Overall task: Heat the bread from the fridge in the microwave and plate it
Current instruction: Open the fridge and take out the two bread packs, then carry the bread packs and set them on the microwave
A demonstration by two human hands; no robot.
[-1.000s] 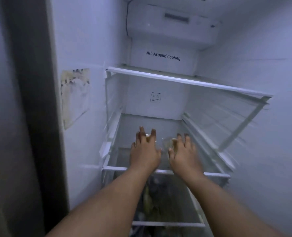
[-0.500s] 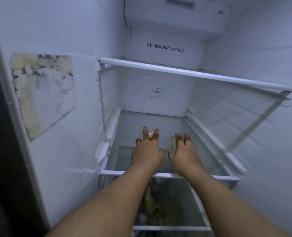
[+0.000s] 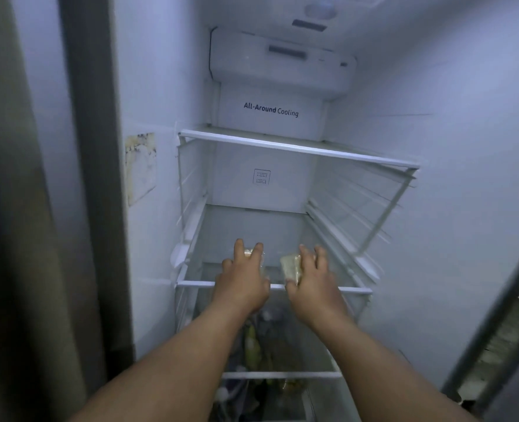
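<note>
Head view: both hands in the fridge (image 3: 167,86), on bread on the middle shelf (image 3: 354,290).

Left hand (image 3: 242,283) lies over one piece (image 3: 248,253), fingers fairly straight and slightly spread on top; only a pale sliver shows between two fingers, so can't tell if the thumb is under it. Right hand (image 3: 314,283) has fingers curled over the far edge of a second piece (image 3: 291,265), which sits tilted, near corner raised; reads as a pinch grip. Both pieces sit just behind the shelf's front rail, well apart from the side walls. Judgement: light, soft, compressible, possibly film-wrapped (slight sheen, unclear), so may be slick and cold-stiff. Hold by opposite edges with light pressure, thumb under, fingers over; squeezing the middle risks crushing or tearing. Lower shelves hold dark clutter, unidentifiable.
</note>
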